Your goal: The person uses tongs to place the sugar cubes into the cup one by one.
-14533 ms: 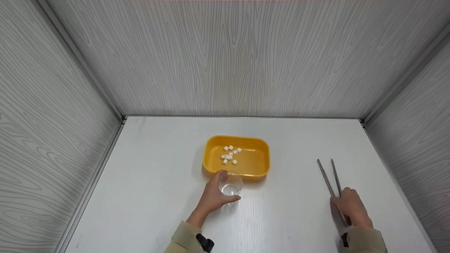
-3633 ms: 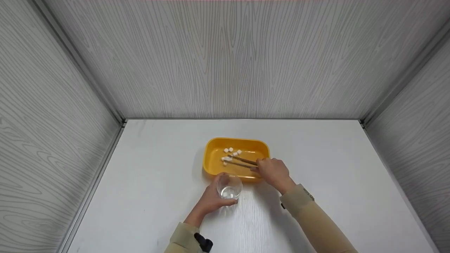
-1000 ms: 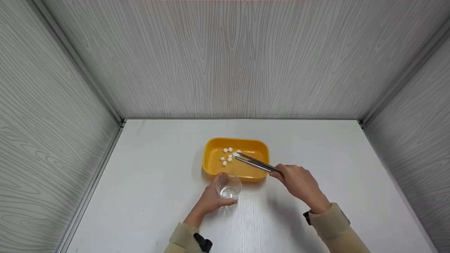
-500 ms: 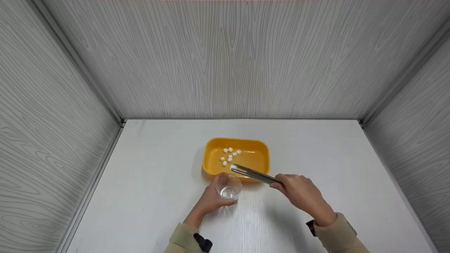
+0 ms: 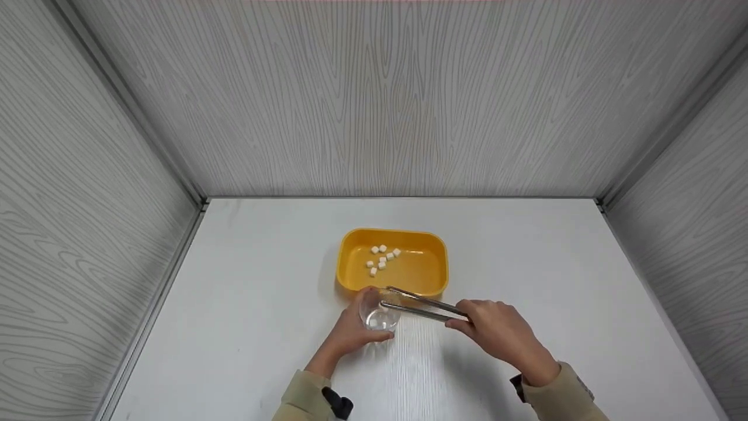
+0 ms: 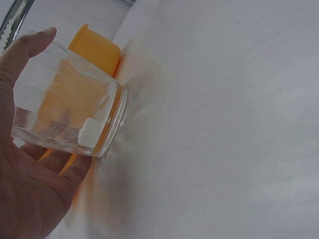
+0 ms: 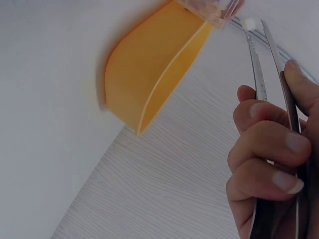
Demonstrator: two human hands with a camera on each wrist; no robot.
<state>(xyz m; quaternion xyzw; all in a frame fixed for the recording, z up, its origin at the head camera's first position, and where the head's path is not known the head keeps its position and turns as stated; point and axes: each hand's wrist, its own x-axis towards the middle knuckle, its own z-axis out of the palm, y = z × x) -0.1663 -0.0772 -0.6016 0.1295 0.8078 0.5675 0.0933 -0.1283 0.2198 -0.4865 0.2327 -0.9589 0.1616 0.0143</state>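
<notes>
My left hand (image 5: 353, 327) grips a clear glass (image 6: 75, 99) standing on the table in front of the yellow tray (image 5: 435, 280). Low inside the glass lies a white cube (image 6: 89, 130). From the right, my right hand (image 5: 497, 330) holds metal tongs (image 5: 429, 314), their arms spread and their tips over the mouth of the glass. Another white cube (image 7: 249, 24) shows at the tip of one tong arm in the right wrist view; whether it is falling or sticks there I cannot tell. Several white cubes (image 5: 382, 266) lie in the tray's left half.
Behind the white table (image 5: 263, 263) rises a grey wood-grain panel (image 5: 374, 105), with similar panels at left (image 5: 82, 234) and right (image 5: 689, 245). The tray stands directly beyond the glass, its near rim close to the left fingers.
The right hand has brought the tongs with a white cube from the tray toward me, over the glass, and their arms have spread apart. The left hand and glass stay put.
</notes>
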